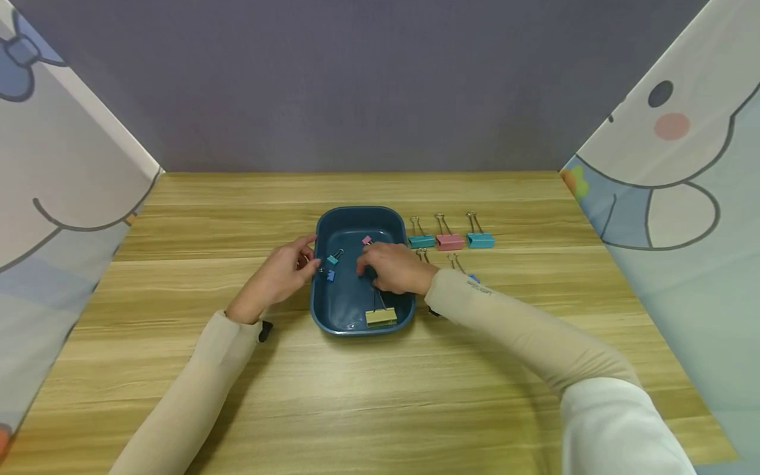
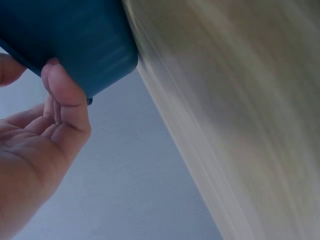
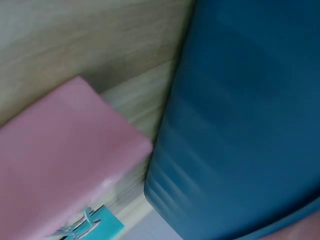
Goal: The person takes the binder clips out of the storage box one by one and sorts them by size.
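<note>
My left hand (image 1: 285,274) holds the left rim of a dark blue plastic basin (image 1: 320,320); the left wrist view shows a fingertip on the basin's outer wall (image 2: 105,55). Reaching over the right side, my right hand (image 1: 394,265) has its fingers bent down inside the basin; what lies under them is hidden. Near its fingers is a small pink binder clip (image 1: 367,240). A large yellow binder clip (image 1: 381,317) lies at the basin's front right, its handles pointing toward the hand. Small teal (image 1: 334,258) and blue (image 1: 330,276) binder clips lie at the left.
Right of the basin stand a teal binder clip (image 1: 421,241), a pink one (image 1: 450,242) and a light blue one (image 1: 480,240) in a row. Nearer, a blue clip (image 1: 473,278) is partly behind the right forearm. In the right wrist view, a pink clip (image 3: 70,155) sits close beside the basin.
</note>
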Demonstrator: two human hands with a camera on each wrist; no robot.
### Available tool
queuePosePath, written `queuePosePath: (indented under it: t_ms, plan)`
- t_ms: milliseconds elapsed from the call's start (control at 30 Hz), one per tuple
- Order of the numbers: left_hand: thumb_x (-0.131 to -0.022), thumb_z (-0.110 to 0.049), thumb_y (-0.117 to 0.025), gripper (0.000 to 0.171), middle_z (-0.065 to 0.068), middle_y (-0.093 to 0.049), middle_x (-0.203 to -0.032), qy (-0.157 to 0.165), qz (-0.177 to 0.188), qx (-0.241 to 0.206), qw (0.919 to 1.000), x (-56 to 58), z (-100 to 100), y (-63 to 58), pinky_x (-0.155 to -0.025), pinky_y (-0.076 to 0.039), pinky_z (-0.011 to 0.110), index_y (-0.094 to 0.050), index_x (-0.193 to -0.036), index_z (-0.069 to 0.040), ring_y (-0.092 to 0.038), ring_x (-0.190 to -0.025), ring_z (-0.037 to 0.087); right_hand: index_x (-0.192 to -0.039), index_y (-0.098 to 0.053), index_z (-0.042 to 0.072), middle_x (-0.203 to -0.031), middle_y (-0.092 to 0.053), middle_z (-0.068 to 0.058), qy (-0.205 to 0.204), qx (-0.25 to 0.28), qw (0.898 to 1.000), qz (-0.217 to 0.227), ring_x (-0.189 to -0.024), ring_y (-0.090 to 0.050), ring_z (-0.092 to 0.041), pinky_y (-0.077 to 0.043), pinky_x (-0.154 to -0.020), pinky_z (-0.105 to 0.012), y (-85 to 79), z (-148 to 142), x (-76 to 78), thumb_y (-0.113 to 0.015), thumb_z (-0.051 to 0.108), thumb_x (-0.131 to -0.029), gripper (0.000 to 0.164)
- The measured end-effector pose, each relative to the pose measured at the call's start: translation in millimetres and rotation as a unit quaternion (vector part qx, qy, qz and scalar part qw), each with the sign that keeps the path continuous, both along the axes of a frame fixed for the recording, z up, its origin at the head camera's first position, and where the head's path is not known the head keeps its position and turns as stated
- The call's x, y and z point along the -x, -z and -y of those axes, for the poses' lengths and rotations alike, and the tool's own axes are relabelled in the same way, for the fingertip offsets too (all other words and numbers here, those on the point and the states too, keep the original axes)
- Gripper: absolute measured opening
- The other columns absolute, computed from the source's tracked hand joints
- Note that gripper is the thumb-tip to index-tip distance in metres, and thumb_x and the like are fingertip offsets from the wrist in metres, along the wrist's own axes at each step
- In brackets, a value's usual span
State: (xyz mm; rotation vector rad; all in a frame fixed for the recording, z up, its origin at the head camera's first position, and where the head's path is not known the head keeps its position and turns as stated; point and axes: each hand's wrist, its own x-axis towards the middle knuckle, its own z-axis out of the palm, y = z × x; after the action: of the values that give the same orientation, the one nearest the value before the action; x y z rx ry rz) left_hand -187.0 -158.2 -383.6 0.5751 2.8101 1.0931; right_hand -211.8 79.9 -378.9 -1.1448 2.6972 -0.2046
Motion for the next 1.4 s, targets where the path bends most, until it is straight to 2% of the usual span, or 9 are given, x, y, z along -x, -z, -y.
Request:
queuePosePath:
  t_ms: [267, 533, 633, 733, 867, 967, 1033, 1167, 1400]
  plan:
    - [-0.093, -0.008, -0.057, 0.050, 0.012, -0.059, -0.097, -0.001, 0.004, 0.000, 1.0000, -0.7, 0, -1.1, -0.070, -0.047, 0.035, -0.039, -0.137, 0.008, -0.056, -0.082, 0.022, -0.104, -0.071, 0.019, -0.111, -0.063, 0.001, 0.007, 0.003, 1.000, -0.007, -0.106, -0.057, -0.018, -0.049, -0.080, -0.041, 2.9, 2, 4.4, -0.072, 0.005, -0.080, 0.028]
    - [-0.093, -0.008, -0.056, 0.049, 0.011, -0.058, -0.096, 0.001, 0.003, 0.001, 1.0000, -1.3, 0, -1.7, -0.070, -0.046, 0.035, -0.040, -0.137, 0.008, -0.056, -0.081, 0.022, -0.106, -0.070, 0.016, -0.117, -0.061, -0.003, 0.010, 0.033, 0.999, 0.017, -0.124, -0.047, -0.023, -0.044, -0.092, -0.043, 1.7, 3, 14.1, -0.071, 0.005, -0.082, 0.027]
    - [-0.093, -0.008, -0.056, 0.049, 0.011, -0.059, -0.097, 0.002, 0.002, 0.002, 1.0000, -1.4, 0, -1.9, -0.070, -0.046, 0.035, -0.040, -0.137, 0.008, -0.056, -0.081, 0.022, -0.113, -0.067, 0.015, -0.117, -0.060, -0.001, -0.019, 0.055, 0.997, 0.045, -0.120, -0.047, -0.022, -0.038, -0.098, -0.039, -1.0, 0, 15.5, -0.071, 0.007, -0.084, 0.030]
    - [-0.093, -0.008, -0.057, 0.050, 0.011, -0.059, -0.097, 0.003, 0.002, 0.002, 1.0000, -1.3, 0, -2.2, -0.070, -0.046, 0.036, -0.040, -0.137, 0.008, -0.056, -0.082, 0.022, -0.123, -0.062, 0.014, -0.125, -0.056, 0.000, -0.054, 0.085, 0.992, 0.080, -0.128, -0.041, -0.022, -0.033, -0.103, -0.036, -4.5, -7, 13.1, -0.073, 0.011, -0.084, 0.041]
    - [-0.093, -0.008, -0.057, 0.050, 0.012, -0.060, -0.097, 0.002, 0.001, 0.003, 1.0000, -0.9, 0, -2.3, -0.070, -0.046, 0.035, -0.040, -0.137, 0.008, -0.056, -0.082, 0.022, -0.134, -0.053, 0.013, -0.135, -0.049, 0.003, -0.099, 0.128, 0.978, 0.131, -0.126, -0.043, -0.019, -0.041, -0.097, -0.035, -7.9, -16, 5.9, -0.076, 0.015, -0.082, 0.058]
    - [-0.093, -0.009, -0.057, 0.050, 0.012, -0.060, -0.097, 0.002, 0.001, 0.003, 1.0000, -0.6, 1, -2.6, -0.070, -0.046, 0.035, -0.040, -0.137, 0.008, -0.056, -0.082, 0.022, -0.134, -0.052, 0.012, -0.133, -0.051, 0.003, -0.130, 0.142, 0.969, 0.156, -0.116, -0.051, -0.016, -0.044, -0.092, -0.034, -8.3, -20, 1.7, -0.077, 0.014, -0.080, 0.059]
    - [-0.093, -0.009, -0.057, 0.050, 0.012, -0.059, -0.097, 0.001, 0.002, 0.002, 1.0000, -0.8, 1, -2.7, -0.070, -0.046, 0.035, -0.040, -0.137, 0.008, -0.056, -0.082, 0.022, -0.132, -0.054, 0.011, -0.129, -0.054, 0.001, -0.146, 0.136, 0.966, 0.163, -0.111, -0.053, -0.017, -0.044, -0.090, -0.033, -8.2, -21, 0.2, -0.077, 0.013, -0.080, 0.057]
    - [-0.093, -0.008, -0.057, 0.050, 0.012, -0.059, -0.097, 0.002, 0.002, 0.001, 1.0000, -0.9, 2, -2.4, -0.070, -0.046, 0.035, -0.040, -0.137, 0.009, -0.056, -0.082, 0.022, -0.128, -0.058, 0.013, -0.121, -0.058, -0.001, -0.155, 0.095, 0.970, 0.164, -0.099, -0.055, -0.017, -0.045, -0.083, -0.029, -7.0, -19, -0.7, -0.077, 0.012, -0.080, 0.052]
    - [-0.092, -0.009, -0.057, 0.050, 0.011, -0.059, -0.097, 0.004, -0.002, -0.001, 1.0000, -0.6, 1, -1.7, -0.070, -0.046, 0.036, -0.041, -0.136, 0.009, -0.056, -0.082, 0.022, -0.126, -0.060, 0.016, -0.117, -0.059, 0.002, -0.138, 0.051, 0.975, 0.165, -0.103, -0.055, -0.013, -0.044, -0.084, -0.028, -5.9, -15, -3.1, -0.076, 0.009, -0.079, 0.050]
